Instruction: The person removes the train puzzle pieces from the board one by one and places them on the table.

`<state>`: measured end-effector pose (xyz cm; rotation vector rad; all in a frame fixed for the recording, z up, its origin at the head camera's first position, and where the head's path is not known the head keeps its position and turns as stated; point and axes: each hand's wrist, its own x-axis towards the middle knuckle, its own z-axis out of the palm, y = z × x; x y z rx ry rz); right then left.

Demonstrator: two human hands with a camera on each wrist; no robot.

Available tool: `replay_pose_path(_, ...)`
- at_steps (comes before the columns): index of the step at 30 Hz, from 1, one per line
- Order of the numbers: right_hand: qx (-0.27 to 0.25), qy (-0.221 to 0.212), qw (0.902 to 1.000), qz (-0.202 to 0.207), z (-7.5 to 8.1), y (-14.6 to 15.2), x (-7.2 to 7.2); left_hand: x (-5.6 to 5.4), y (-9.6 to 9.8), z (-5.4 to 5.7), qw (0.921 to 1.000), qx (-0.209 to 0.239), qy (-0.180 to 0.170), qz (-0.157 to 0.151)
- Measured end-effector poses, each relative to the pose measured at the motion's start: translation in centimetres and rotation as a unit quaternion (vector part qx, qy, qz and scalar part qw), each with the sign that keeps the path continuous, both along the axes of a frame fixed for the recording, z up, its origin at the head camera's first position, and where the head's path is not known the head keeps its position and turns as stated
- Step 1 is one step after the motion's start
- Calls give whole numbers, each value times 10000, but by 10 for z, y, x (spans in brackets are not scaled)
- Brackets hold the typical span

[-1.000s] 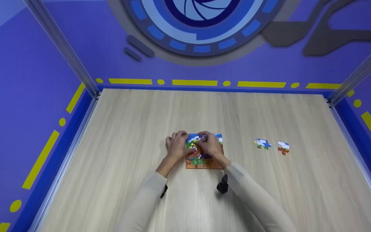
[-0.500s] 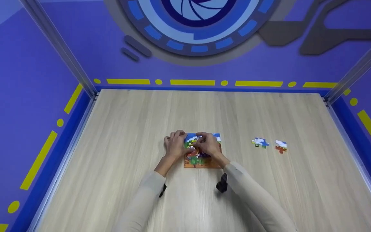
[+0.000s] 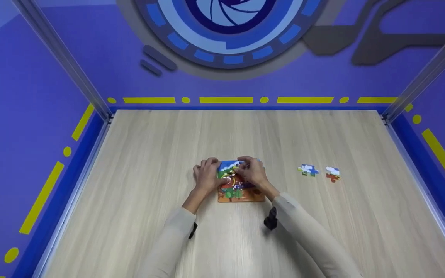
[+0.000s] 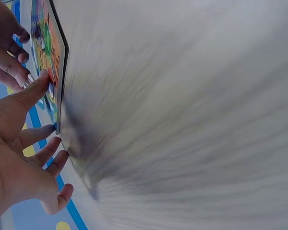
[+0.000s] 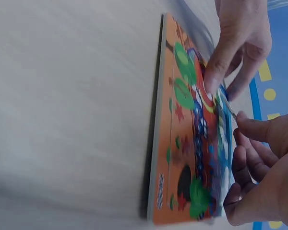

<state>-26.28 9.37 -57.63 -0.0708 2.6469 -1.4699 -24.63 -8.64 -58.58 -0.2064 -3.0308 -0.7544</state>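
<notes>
A square jigsaw puzzle (image 3: 242,197) with a colourful cartoon picture and an orange lower border lies on the table. My left hand (image 3: 207,177) holds its left side, the thumb pressed on the picture and the index fingertip at the edge, as the left wrist view shows. My right hand (image 3: 254,172) is over the upper right of the puzzle. Between its thumb and fingers it pinches a thin puzzle piece (image 5: 230,109), seen edge-on in the right wrist view and tilted up from the puzzle. The right hand hides much of the upper right area.
To the right on the wooden table (image 3: 149,154) lie two loose pieces: a blue and white piece (image 3: 308,170) and a white and brown piece (image 3: 333,174). Blue-purple walls (image 3: 52,69) enclose the table at the back and both sides.
The head view has shifted slightly. My right hand has moved a little to the right over the puzzle, still pinching the piece. The left hand stays at the puzzle's left side.
</notes>
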Motion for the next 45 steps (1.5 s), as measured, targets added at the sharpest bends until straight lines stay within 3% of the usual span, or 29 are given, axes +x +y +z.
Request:
replay_pose_path(6, -77, 75, 9998, -178, 0, 13, 1, 0, -2, -2, 9999, 129, -66, -36)
replay_pose_path(16, -325, 89, 9991, -241, 7, 45, -4, 0, -7, -2, 9996, 165, -165, 156)
replay_pose_path(33, 210, 444, 9984, -284, 3, 123, -10, -1, -2, 2, 9997, -3, -211, 126)
replay_pose_path(45, 946, 22, 9949, -351, -2, 147, -2, -2, 2, 2, 9998, -174, -132, 11)
